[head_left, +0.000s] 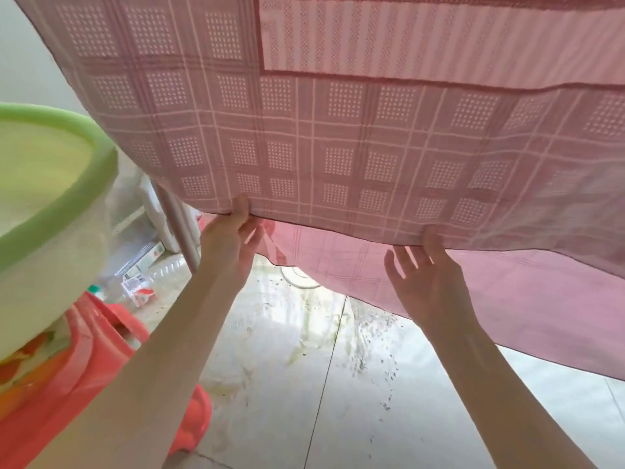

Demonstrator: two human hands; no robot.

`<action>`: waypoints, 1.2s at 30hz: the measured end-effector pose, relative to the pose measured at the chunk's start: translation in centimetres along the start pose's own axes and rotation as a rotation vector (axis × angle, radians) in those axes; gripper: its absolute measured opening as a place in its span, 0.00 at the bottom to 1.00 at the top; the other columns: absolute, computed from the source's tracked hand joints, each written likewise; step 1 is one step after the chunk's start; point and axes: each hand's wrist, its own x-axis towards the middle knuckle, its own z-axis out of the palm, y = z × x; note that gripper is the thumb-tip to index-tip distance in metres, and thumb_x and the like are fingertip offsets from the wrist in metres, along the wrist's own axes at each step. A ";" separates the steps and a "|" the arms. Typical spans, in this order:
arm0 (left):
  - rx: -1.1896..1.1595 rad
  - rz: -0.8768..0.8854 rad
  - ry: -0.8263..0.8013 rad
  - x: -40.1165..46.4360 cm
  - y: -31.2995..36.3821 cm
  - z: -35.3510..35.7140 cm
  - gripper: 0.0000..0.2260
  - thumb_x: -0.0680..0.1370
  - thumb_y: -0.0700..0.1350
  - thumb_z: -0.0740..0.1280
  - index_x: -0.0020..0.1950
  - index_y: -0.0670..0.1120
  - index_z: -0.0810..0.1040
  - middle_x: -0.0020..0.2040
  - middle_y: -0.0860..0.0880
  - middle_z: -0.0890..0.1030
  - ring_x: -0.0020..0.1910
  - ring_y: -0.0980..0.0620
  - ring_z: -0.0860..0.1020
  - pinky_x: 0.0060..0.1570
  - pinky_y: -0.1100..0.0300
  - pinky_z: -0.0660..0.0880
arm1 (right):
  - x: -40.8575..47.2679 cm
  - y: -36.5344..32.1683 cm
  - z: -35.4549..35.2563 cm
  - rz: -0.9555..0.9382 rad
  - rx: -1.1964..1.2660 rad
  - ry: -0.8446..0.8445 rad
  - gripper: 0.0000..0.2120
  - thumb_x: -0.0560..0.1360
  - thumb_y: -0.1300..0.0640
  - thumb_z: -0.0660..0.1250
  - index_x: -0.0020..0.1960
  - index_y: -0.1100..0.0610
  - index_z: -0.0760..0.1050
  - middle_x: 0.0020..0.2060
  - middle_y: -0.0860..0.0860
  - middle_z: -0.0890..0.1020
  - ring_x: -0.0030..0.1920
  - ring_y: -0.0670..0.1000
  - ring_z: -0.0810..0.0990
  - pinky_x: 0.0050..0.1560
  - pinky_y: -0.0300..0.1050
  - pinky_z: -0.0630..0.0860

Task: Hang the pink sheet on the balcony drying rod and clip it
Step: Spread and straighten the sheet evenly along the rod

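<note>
Both hands, left hand (230, 231) and right hand (429, 275), pinch the pink sheet (338, 130) hem.

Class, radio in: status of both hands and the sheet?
Left hand, right hand pinching pink sheet at its lower hem. No clips visible. Green-rimmed basin close left.

Stained tiled floor (372, 384), red stool (101, 336)

person, two bare forearms in view, no sleeves reaching the visible length of either arm. left hand (230, 238) and right hand (429, 282): slim, long-fingered, short plain nails where these can be seen. wrists and fingers unadorned on the sides shown.
</note>
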 end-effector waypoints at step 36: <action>-0.246 -0.316 0.043 4.9 -5.5 -0.6 0.06 0.78 0.42 0.60 0.53 0.48 0.74 0.69 0.44 0.68 0.69 0.43 0.65 0.65 0.40 0.62 | 3.2 4.1 -4.6 0.117 0.141 0.173 0.20 0.74 0.56 0.66 0.65 0.56 0.70 0.68 0.56 0.69 0.70 0.56 0.66 0.63 0.51 0.70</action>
